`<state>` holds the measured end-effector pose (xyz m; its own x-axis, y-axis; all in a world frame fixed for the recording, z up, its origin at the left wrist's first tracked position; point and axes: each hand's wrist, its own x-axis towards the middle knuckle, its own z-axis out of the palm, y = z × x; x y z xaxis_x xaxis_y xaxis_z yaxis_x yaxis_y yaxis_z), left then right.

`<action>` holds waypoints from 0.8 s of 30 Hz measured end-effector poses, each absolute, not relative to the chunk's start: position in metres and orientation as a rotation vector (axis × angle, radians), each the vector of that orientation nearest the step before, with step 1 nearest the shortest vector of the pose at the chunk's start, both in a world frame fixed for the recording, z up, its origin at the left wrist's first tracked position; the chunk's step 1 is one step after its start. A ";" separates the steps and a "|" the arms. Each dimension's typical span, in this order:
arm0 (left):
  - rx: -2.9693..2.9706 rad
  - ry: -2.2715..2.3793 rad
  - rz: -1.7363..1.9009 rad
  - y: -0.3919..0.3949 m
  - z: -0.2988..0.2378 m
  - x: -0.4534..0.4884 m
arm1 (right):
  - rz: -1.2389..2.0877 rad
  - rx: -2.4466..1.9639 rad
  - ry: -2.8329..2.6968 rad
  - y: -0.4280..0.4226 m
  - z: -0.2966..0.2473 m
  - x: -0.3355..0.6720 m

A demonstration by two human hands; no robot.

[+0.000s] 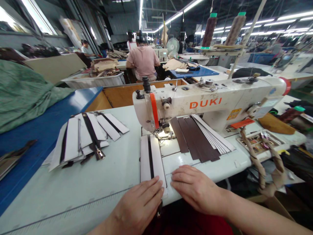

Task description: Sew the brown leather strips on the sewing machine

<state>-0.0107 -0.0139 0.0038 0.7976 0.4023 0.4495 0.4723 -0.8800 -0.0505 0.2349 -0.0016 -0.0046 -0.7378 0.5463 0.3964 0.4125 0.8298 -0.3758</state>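
White strips (144,160) flank a black zipper (151,156); left hand (140,202) lies across them, its grip unclear; right hand (199,187), loosely bent, looks empty.

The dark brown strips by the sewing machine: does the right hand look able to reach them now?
Probably yes: the right hand is close to the near ends of the dark brown strips, with only tabletop showing between.

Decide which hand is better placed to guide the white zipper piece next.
Probably the left hand: its fingers lie on the near part of the white zipper piece. The right hand is just beside the piece, apparently not touching it.
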 end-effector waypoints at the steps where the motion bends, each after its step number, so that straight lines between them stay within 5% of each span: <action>1: -2.825 -0.684 -0.644 -0.014 0.004 -0.011 | 0.361 -0.701 -2.510 -0.002 -0.004 0.234; 24: -2.805 -0.722 -0.749 -0.014 -0.015 -0.017 | 0.205 -0.640 -2.747 0.006 0.000 0.213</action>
<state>-0.0175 -0.0136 -0.0146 0.7594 0.4127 0.5029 0.4874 -0.8729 -0.0196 0.2129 0.0058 0.0001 -0.8512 0.4514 0.2677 0.4066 0.8897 -0.2074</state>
